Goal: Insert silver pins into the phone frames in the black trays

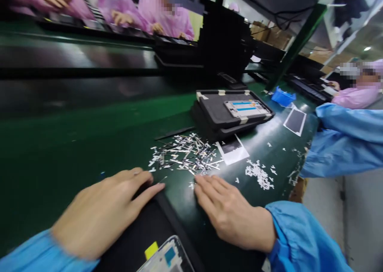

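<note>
My left hand (110, 208) rests over the far edge of a black foam tray (140, 220), thumb stretched out and apart from the curled fingers. Beside the thumb tip is a tiny thin strip (163, 179); whether they touch I cannot tell. Inside the tray lies a phone frame (170, 256) with a yellow tab (151, 250), partly cut off below. My right hand (230, 214) lies with fingers extended side by side on the green table, fingertips at the near edge of a pile of small silver, black and white strips (187, 152). Nothing shows in its grasp.
Stacked black trays (209, 112) carry another phone frame (247, 108). Nearby are a white-edged sheet (235, 154), white scraps (259, 175), a dark panel (295, 121) and a blue container (283, 97). A co-worker's blue sleeve (353, 140) is at right; people in pink sit across the line.
</note>
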Tool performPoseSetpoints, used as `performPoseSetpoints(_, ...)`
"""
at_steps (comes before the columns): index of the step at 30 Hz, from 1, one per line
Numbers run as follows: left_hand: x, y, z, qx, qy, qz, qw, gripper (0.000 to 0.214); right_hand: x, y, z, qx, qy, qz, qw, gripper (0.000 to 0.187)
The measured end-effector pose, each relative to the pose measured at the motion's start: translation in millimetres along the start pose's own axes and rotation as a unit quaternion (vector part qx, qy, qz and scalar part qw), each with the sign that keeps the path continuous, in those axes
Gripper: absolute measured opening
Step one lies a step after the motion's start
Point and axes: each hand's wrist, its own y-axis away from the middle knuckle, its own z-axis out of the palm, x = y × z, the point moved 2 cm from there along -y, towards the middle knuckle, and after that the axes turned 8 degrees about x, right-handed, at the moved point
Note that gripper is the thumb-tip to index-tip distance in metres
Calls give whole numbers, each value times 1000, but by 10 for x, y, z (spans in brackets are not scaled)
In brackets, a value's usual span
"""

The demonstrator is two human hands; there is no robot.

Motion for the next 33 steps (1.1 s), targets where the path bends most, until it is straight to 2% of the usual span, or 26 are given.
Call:
performPoseSetpoints(3,173,-111,-96,-48,-16,-30,998,25,100,89,16,-24,-1,51,998,46)
performPoseSetpoints(5,211,-168,-117,-65,-10,-30,997,27,145,104,51,-37,12,66,997,49)
performPoseSetpoints(11,134,-244,-121,-96,18,33,995,11,179,-119,126,-52,-30,32,998,55)
performPoseSetpoints(16,103,-237,-58,-70,31,93,993,15,211,-198,2,-29,-58,54,996,42)
performPoseSetpoints(21,97,-189,39,-15,25,113,993,17,54,-25,-99,-95,-95,50,990,17)
performPoseSetpoints(24,102,-181,44,-6,19,115,993,10,13,31,-55,-86,-114,41,989,19)
performPoseSetpoints(29,127,-153,-20,-9,13,136,991,10,148,-67,69,-37,-119,60,990,24)
performPoseSetpoints(33,148,-112,-72,-2,-9,142,990,11,195,-167,29,-20,-115,69,991,24)
